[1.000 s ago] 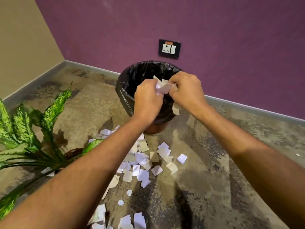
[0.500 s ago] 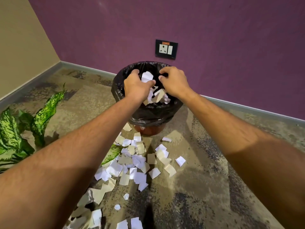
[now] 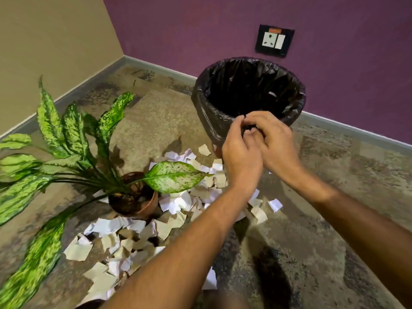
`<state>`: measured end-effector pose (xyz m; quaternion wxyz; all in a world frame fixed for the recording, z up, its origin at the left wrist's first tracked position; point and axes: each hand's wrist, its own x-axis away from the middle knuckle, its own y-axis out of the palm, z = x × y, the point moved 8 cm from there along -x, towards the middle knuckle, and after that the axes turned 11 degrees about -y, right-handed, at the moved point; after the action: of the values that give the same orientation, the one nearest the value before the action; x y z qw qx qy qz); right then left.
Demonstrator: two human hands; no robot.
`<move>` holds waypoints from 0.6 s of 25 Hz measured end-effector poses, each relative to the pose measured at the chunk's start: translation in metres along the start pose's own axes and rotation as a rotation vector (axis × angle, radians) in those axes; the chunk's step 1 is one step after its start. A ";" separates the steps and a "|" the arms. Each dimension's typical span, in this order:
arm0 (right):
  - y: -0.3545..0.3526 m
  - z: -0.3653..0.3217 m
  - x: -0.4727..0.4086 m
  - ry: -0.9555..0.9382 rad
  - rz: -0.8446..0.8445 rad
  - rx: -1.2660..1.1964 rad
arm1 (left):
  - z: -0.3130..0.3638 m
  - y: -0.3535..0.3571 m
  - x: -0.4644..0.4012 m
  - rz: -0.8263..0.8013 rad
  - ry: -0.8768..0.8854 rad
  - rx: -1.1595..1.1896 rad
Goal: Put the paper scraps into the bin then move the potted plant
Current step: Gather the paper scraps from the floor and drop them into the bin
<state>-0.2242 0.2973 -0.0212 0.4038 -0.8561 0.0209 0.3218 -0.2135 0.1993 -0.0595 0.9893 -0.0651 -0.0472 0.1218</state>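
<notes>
A bin [image 3: 225, 121] lined with a black bag stands on the floor near the purple wall, its mouth dark. My left hand [image 3: 242, 155] and my right hand [image 3: 275, 142] meet just in front of the bin's near rim, fingers curled loosely against each other, with no paper visible in them. Several white and cream paper scraps [image 3: 124, 239] lie scattered on the floor from the bin's foot toward me. The potted plant [image 3: 136, 201] sits in a brown pot left of the scraps, its speckled green leaves spreading left and over some paper.
A beige wall meets the purple wall at the back left corner. A black socket plate [image 3: 274, 40] is mounted on the purple wall above the bin. Mottled floor stretches to the right of my arms.
My hands were over the bin's mouth dropping scraps; now they have pulled back to its near rim without paper. The view has swung left, bringing the plant into sight.
</notes>
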 end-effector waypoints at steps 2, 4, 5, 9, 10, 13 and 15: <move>0.024 -0.003 0.030 -0.017 -0.095 -0.015 | -0.036 -0.009 0.022 0.001 -0.055 -0.039; 0.054 0.001 0.062 -0.008 -0.206 -0.024 | -0.074 -0.019 0.037 -0.026 -0.111 -0.123; 0.072 0.003 0.077 0.000 -0.268 -0.026 | -0.094 -0.025 0.043 -0.041 -0.136 -0.175; 0.145 -0.003 0.129 -0.018 -0.535 -0.009 | -0.161 -0.065 0.055 -0.080 -0.176 -0.429; 0.162 -0.009 0.139 -0.055 -0.608 0.008 | -0.174 -0.078 0.057 -0.091 -0.179 -0.496; 0.212 -0.034 0.165 -0.219 -0.855 0.021 | -0.208 -0.127 0.064 -0.084 -0.144 -0.720; 0.238 -0.057 0.177 -0.331 -0.978 0.019 | -0.226 -0.163 0.069 -0.048 -0.157 -0.840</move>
<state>-0.1242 0.1368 -0.2565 0.5126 -0.6998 -0.4432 0.2261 -0.0841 0.0327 -0.2549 0.8727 -0.4519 -0.1695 0.0735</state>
